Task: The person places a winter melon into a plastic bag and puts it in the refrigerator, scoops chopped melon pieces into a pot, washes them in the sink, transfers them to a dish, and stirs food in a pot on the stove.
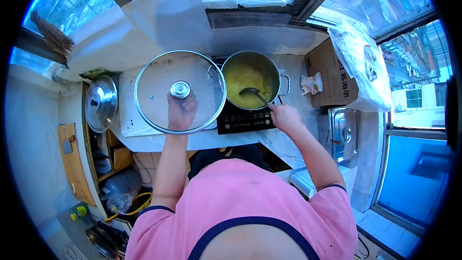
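Observation:
My left hand (182, 110) shows through a clear glass lid (155, 74) with a metal rim. Its fingers are closed at the lid's round central knob (180, 89), partly hidden behind it, and the lid is up beside the pot. My right hand (286, 116) is closed around the dark handle of a ladle (250, 91), whose head dips into yellowish liquid (241, 74). That liquid fills much of a steel pot (279, 81) with side handles. Under the pot is a black induction cooker (245, 122) with a button panel.
A white board (132, 110) lies left of the cooker, partly beneath the lid. Farther left leans a metal lid (101, 103). On the right are a small packet (312, 84), a cardboard box (332, 74) with a plastic bag (368, 67), and a lidded steel container (343, 134).

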### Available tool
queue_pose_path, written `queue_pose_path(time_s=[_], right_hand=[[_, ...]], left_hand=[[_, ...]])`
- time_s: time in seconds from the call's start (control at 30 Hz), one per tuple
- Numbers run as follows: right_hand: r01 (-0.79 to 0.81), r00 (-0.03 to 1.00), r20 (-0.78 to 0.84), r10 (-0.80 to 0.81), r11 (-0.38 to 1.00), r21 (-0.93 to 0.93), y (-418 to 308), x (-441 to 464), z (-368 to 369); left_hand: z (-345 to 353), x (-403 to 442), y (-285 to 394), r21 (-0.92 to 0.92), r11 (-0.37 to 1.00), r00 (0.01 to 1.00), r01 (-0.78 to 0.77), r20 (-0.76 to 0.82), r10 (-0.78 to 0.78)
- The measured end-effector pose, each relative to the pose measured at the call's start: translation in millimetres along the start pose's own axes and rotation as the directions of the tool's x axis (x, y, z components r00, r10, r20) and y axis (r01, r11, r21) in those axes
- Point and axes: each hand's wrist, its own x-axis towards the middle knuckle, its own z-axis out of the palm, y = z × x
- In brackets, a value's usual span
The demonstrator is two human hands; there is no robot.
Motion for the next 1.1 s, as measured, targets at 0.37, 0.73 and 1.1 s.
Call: queue_pose_path(time_s=[0.37, 0.73, 1.1], right_hand=[[-0.071, 0.996, -0.061, 0.068, 0.996, -0.056, 2.9, 17.9, -1.0], [0.062, 0.975, -0.206, -0.082, 0.993, -0.104, 3.3, 46.6, 24.7], [-0.347, 0.935, 0.236, 0.264, 0.821, 0.453, 49.8, 40.4, 13.6]], left_hand=[[11.1, -6.5, -4.2, 0.017, 0.999, 0.997, -0.042, -0.066, 0.043], [8.3, -8.1, -1.7, 0.045, 0.998, 0.999, -0.038, 0.025, 0.037], [13.5, -21.0, 2.1, -0.109, 0.994, 0.997, -0.029, -0.077, 0.021]])
